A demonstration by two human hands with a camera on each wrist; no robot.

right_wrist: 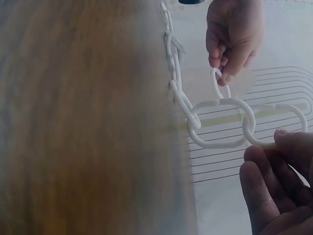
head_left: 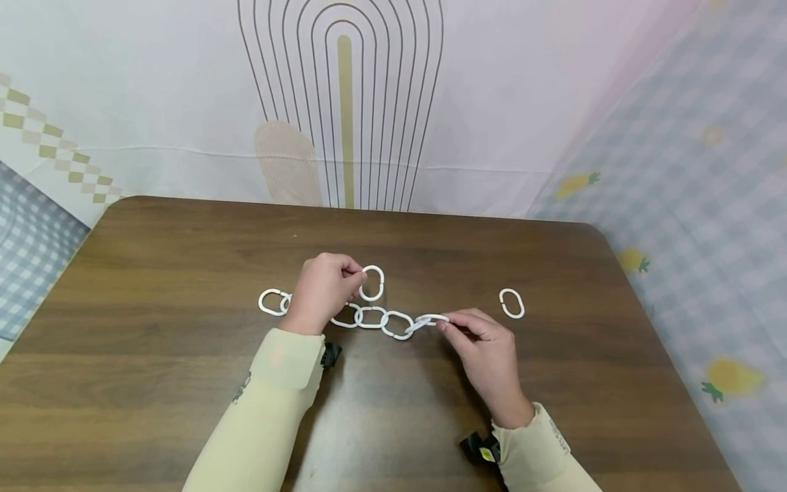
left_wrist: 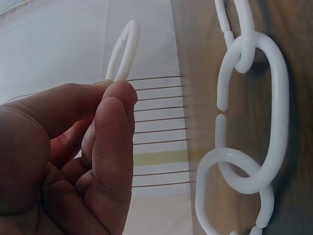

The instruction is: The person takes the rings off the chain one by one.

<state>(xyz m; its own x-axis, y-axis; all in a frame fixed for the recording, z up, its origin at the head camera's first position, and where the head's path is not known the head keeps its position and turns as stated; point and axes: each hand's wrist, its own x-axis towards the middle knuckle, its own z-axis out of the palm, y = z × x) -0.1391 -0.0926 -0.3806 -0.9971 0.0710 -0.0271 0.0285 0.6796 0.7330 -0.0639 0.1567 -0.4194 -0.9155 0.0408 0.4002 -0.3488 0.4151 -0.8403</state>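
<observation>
Between thumb and fingers my left hand point(head_left: 324, 290) pinches a single white oval chain link point(head_left: 382, 281), held up above the row of joined links. A white plastic chain point(head_left: 371, 318) runs across the table under that hand, partly hidden by it. My right hand point(head_left: 488, 352) pinches the chain's right end link point(head_left: 438, 317), lifted off the tabletop. In the left wrist view, small gaps show in the sides of the joined links point(left_wrist: 279, 107). Seen from the right wrist, the left hand's link point(right_wrist: 215, 81) appears behind the chain's lifted end.
A loose white link point(head_left: 512, 303) lies on the brown wooden table point(head_left: 399, 424), right of the chain and beyond my right hand. Patterned cloth point(head_left: 492, 89) hangs behind the table's far edge, with checked cloth point(head_left: 695, 225) on the right.
</observation>
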